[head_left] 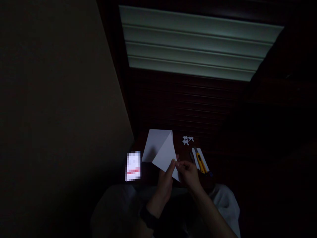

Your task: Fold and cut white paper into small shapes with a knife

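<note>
My left hand (166, 181) is closed on a sheet of white paper (164, 153), its thumb pressed on the near face. At the paper's right edge, my right hand (188, 173) pinches with thumb and forefinger close to the left thumb. The sheet is held tilted above the dark table, one corner pointing away from me. Behind it lies another white sheet (150, 143), partly covered by the held one and its shadow. The fingers behind the held paper are mostly hidden.
Several small white folded paper pieces (185, 140) lie at the back right. A yellow box cutter (201, 162) rests on white paper to the right, a dark pen-like thing (191, 156) beside it. A blurred bright rectangle (133, 166) is at left. A wall (61, 99) stands left.
</note>
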Demonstrator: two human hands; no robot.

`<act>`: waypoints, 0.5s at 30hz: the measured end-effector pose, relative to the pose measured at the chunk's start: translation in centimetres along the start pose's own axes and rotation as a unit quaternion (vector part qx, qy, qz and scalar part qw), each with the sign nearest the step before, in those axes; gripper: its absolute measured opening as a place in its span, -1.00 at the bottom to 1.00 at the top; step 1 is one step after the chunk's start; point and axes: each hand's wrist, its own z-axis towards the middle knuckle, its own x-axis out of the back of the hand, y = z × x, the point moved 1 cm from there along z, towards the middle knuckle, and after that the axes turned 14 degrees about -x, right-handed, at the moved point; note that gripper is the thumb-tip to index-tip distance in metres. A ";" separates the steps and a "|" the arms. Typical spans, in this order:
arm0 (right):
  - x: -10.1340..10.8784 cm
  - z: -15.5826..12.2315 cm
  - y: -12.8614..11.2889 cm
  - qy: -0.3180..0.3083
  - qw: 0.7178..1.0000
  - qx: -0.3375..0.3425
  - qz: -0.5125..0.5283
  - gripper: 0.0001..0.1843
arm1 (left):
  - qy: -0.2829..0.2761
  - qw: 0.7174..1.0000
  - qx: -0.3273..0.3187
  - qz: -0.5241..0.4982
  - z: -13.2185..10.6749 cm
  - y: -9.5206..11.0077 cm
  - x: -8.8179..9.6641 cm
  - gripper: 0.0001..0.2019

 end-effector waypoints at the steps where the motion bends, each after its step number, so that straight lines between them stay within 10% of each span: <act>1: 0.0 0.0 0.2 0.002 1.000 0.001 -0.001 -0.66 | 0.010 1.000 -0.003 0.000 0.0 0.0 -0.1 -0.51; 15: 0.1 -2.4 2.2 -0.034 0.997 -0.014 -0.067 -0.62 | 0.140 0.988 -0.054 0.019 2.1 0.7 -0.3 -0.65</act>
